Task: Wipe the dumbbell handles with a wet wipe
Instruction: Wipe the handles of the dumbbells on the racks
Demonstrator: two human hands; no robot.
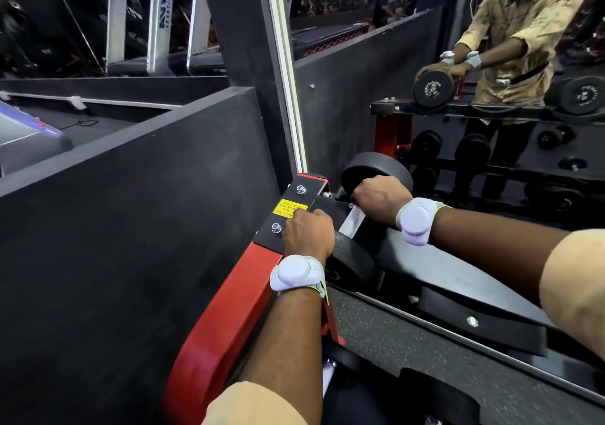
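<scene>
**Black round-headed rubber dumbbell [352,262] gripped at both ends, no wipe in sight**

Nearest the camera, two tan sleeves lead to forearms, each with a white rounded wrist band [296,272]. The left hand [307,233] is clenched knuckles-up over the near head of the dumbbell. Just to the left of that grip sits the red and black steel rack frame [229,293] with its small yellow printed label [288,208].

Between the two grips the knurled silver steel handle [353,218] lies bare and slanted, with the dumbbell resting in the rack's black cradle. Past it, the right hand [379,195] curls round the far end of the handle, hard against the far head [370,166]. Whether a wet wipe is tucked under either palm cannot be told.

Beyond the right grip a wall mirror [360,81] shows the same stance and more dumbbells racked below.

The risks, as I judge them:

- **Pinched fingers:** a heavy round head may roll in its cradle if one grip loosens, catching fingers against the frame.
- **Missed patches:** both hands cover the handle's ends, so those parts may go unwiped unless the grips shift.
- **Slipping:** wet knurling could make a hold slip.
</scene>
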